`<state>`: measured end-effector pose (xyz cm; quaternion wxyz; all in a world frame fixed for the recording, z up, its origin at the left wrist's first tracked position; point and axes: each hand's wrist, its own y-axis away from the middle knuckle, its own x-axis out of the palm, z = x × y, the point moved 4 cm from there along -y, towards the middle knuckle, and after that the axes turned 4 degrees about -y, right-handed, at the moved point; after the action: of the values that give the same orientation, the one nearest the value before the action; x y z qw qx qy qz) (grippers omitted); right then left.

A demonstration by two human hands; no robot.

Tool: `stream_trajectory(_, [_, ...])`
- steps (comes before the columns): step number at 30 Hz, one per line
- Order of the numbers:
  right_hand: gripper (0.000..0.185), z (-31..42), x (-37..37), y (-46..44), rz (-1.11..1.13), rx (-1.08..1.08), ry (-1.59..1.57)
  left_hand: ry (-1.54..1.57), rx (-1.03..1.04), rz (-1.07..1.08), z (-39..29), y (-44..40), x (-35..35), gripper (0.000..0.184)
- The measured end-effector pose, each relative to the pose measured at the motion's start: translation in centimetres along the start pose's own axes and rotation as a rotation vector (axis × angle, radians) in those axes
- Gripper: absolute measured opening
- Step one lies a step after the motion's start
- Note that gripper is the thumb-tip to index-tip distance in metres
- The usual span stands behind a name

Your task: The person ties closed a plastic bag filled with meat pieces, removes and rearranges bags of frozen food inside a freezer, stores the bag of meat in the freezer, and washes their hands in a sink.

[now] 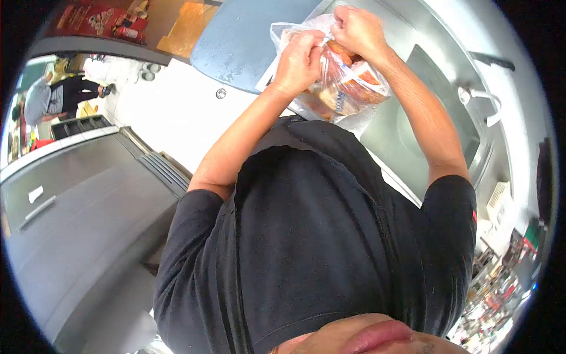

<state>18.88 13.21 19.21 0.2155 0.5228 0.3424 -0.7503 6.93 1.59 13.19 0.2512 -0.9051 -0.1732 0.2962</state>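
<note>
A clear plastic bag point(345, 88) with browned, reddish food pieces inside lies at the edge of a metal sink counter, close in front of my body. My left hand point(300, 62) is closed on the upper left part of the bag, its fingertips pinching the plastic. Just right of it, my right hand point(356, 32) is curled into a fist at the bag's gathered top edge. The two hands are a short way apart. Printed lettering shows on the bag's lower front.
A blue-grey board point(236, 38) lies left of the bag. The metal sink point(407, 130) and a white faucet point(486, 100) are at right. A grey metal cabinet point(88, 206) stands at left. Another person point(50, 100) is at far left.
</note>
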Motion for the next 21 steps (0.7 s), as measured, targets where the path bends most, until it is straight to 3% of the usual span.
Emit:
stream_trajectory(3, [0.022,-0.6,0.0,0.2,-0.007,0.024,-0.047,0.115,-0.118,0.010,-0.4,0.4,-0.3,0.025])
stream_trajectory(4, [0.019,-0.5,-1.4,0.5,-0.081,0.012,-0.237,0.085,-0.018,-0.014,-0.9,0.6,-0.8,0.029])
stream_trajectory(7, [0.023,-3.5,-4.2,3.7,-0.129,0.362,-0.801,-0.065,-0.003,-0.052,-0.7,3.0,-3.0,0.034])
stream_trajectory(9, [0.012,-8.5,-5.3,8.0,-0.514,0.281,-0.643,-0.132,-0.111,-0.048,0.4,5.3,-5.0,0.039])
stream_trajectory(11, [0.014,-12.5,-4.8,13.8,-0.527,0.609,-0.699,-0.127,-0.237,-0.096,2.4,8.4,-6.6,0.044])
stream_trajectory(13, [0.018,-17.7,1.2,21.5,-0.462,0.920,-0.802,-0.205,-0.363,-0.072,4.5,11.9,-7.8,0.044])
stream_trajectory(14, [0.019,-18.7,4.0,25.0,-0.329,0.973,-0.704,-0.243,-0.396,-0.054,5.3,13.6,-8.1,0.044])
stream_trajectory(18, [0.025,-18.4,14.0,34.9,0.096,1.087,-0.495,-0.407,-0.584,0.083,6.9,19.4,-8.4,0.043])
stream_trajectory(21, [0.033,-18.1,17.5,37.0,0.377,1.104,-0.297,-0.439,-0.700,0.174,7.6,22.0,-7.7,0.043])
